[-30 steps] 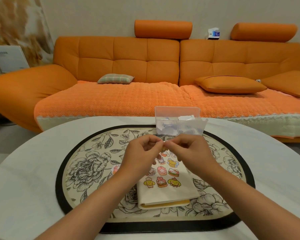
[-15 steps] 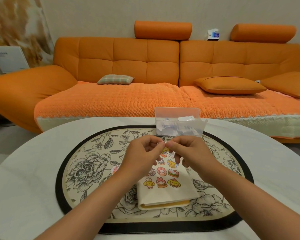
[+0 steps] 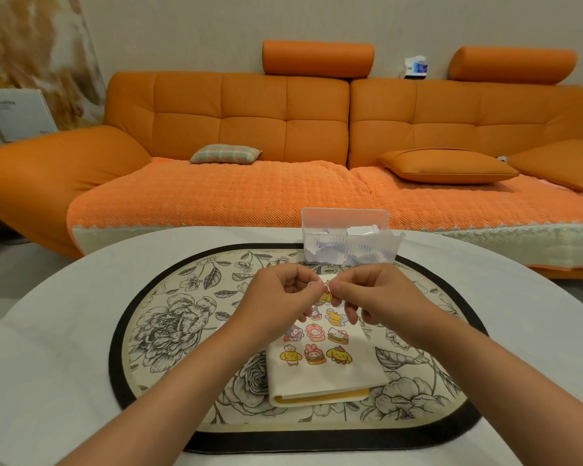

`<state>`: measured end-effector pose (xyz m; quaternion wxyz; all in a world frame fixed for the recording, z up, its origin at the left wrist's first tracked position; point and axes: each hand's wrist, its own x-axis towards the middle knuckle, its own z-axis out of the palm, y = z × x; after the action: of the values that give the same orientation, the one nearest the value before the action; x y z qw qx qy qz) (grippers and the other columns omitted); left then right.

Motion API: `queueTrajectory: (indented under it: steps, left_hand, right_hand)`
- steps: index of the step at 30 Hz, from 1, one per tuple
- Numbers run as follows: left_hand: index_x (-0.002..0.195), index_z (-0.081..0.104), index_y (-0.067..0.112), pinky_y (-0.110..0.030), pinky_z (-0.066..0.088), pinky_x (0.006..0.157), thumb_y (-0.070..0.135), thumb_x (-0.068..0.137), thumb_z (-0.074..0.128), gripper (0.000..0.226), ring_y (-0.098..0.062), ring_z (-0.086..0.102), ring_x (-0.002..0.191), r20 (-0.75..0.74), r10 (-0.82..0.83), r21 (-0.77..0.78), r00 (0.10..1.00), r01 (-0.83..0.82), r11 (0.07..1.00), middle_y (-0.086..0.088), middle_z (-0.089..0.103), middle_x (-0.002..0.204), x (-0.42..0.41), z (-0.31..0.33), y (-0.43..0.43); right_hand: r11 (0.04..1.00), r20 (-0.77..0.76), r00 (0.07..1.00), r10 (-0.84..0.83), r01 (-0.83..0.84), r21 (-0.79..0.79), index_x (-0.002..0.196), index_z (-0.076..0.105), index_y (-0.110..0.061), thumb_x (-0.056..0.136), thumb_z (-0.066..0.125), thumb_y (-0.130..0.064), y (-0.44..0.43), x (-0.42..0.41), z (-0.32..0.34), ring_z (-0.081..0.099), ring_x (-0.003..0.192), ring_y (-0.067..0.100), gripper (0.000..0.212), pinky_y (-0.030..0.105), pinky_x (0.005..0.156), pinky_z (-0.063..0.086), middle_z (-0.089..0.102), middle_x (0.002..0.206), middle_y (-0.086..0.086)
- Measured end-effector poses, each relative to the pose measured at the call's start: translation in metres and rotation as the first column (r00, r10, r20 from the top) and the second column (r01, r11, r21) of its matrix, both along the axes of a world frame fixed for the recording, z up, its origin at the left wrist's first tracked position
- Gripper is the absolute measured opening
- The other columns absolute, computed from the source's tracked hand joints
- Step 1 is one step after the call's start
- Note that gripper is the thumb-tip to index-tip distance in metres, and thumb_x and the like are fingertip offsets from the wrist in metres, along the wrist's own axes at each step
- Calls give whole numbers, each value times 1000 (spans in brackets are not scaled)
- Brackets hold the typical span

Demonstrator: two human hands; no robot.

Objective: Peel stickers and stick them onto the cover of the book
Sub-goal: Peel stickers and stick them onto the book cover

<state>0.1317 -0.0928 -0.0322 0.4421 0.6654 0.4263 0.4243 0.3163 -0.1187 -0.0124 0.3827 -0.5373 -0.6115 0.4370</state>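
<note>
At frame centre, the left hand [image 3: 283, 292] and right hand [image 3: 372, 295] meet, both pinching a small white sticker [image 3: 328, 287] to peel it, held over the cream fabric-covered book [image 3: 334, 378], its likely target.

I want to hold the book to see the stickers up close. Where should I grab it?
Probably the near edge of the book, coming from your side of the table. It lies flat on the mat, that thick edge faces you, the stuck stickers sit further up, and the left hand and right hand hover over its far end pinching a sticker.
</note>
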Motion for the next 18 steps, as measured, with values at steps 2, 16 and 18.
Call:
queueTrajectory:
  steps: [2, 16, 18]
  left_hand:
    - [79, 71, 15, -26, 53, 54, 7, 89, 69, 13, -11, 58, 51, 0, 12, 0, 1000, -12, 1000, 5, 63, 55, 0, 0, 0]
    - [78, 72, 15, -23, 52, 53, 9, 88, 71, 11, -8, 59, 50, 2, 81, 18, 997, -81, 997, 6, 65, 58, 1, 0, -1]
    - [78, 73, 15, -22, 51, 53, 9, 88, 71, 11, -8, 60, 51, 4, 95, 21, 995, -95, 995, 6, 65, 58, 1, 1, -1]
  right_hand:
    - [1000, 5, 1000, -16, 16, 11, 83, 77, -10, 93, 69, -21, 0, 0, -1, 49, 46, 7, 17, 21, 48, 35, 67, 60, -1]
    - [994, 63, 996, -59, 53, 101, 77, 76, -11, 95, 67, -27, 0, -5, -4, 46, 44, 11, 25, 18, 46, 36, 61, 53, 7]
    - [993, 51, 997, -63, 57, 107, 76, 76, -11, 94, 68, -26, 0, -6, -4, 44, 41, 8, 25, 17, 44, 35, 60, 51, 4]
